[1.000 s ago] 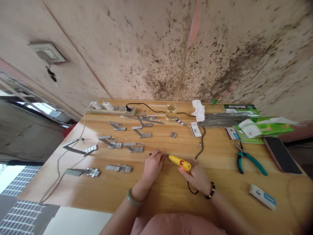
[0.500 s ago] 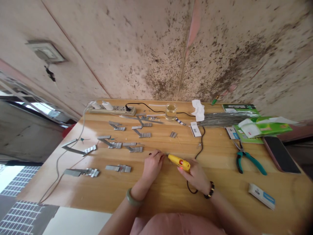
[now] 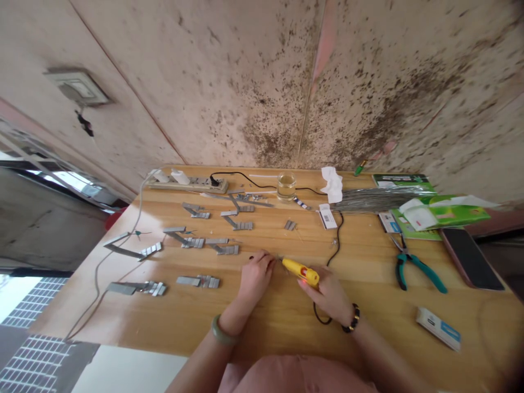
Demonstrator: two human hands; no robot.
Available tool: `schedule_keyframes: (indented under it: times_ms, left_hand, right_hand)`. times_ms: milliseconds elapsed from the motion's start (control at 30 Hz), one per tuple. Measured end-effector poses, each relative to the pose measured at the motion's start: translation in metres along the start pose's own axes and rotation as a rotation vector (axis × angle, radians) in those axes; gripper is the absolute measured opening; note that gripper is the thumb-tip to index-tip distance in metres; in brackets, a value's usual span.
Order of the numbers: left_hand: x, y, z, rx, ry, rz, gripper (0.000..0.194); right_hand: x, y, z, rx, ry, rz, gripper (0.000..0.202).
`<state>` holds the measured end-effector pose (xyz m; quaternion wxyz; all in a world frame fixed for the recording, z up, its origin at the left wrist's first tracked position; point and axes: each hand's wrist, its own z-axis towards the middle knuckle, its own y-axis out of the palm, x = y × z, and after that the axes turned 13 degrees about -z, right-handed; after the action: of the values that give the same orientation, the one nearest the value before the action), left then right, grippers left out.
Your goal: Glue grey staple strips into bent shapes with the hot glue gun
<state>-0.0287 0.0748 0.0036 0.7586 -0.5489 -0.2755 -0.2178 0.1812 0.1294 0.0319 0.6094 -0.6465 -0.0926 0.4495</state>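
My right hand [image 3: 329, 292] is closed round the handle of a yellow hot glue gun [image 3: 301, 272], a small red light glowing near its grip. The gun's nozzle points left, close to the fingertips of my left hand [image 3: 257, 273]. Those left fingers are pinched together low over the wooden table, and a small dark tip pokes out on their left side. What they pinch is mostly hidden. Left of that hand lie several grey strip pieces with stacked segments, among them a flat one [image 3: 198, 281] and a bent one [image 3: 223, 246]. Beyond my hands is a small grey piece [image 3: 290, 224].
A glass of liquid [image 3: 286, 186] stands near the wall beside a power strip [image 3: 188, 184]. The gun's black cord [image 3: 339, 240] runs across the table. To the right lie teal-handled pliers [image 3: 417, 268], a phone [image 3: 470, 257], a wire bundle [image 3: 380, 198] and a small box [image 3: 439, 328].
The glue gun has shifted very slightly to the right in my right hand. My left hand keeps its place and its pinch.
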Motion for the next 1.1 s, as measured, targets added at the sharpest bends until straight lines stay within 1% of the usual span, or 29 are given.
schedule_keyframes:
  times_ms: [167,400,633,833,1033,1100]
  left_hand:
    - [-0.0008,0.0008,0.0004,-0.005,-0.003,-0.007,0.018]
    - [-0.0016,0.0013,-0.0002,-0.001,-0.001,-0.006,0.017]
    - [0.0002,0.0002,0.0005,0.0,0.001,-0.026,0.018]
    - [-0.001,0.0006,-0.0002,0.005,0.001,-0.009,0.017]
    - [-0.0005,0.0006,-0.0006,-0.005,-0.002,-0.02,0.017]
    - [-0.0001,0.0006,-0.0004,-0.006,-0.008,-0.026,0.017]
  right_hand:
    - [-0.0007,0.0013,0.0002,-0.01,0.002,-0.017,0.021]
    - [0.0002,0.002,-0.0003,0.02,0.016,0.005,0.022]
    - [-0.0003,-0.0001,0.0,0.008,-0.012,0.001,0.02]
    - [-0.0001,0.0017,-0.0001,0.032,0.015,0.008,0.019]
    - [-0.0001,0.0006,0.0001,-0.011,-0.008,0.008,0.021]
    - [0.0001,0.0007,0.0003,-0.008,0.002,0.011,0.022]
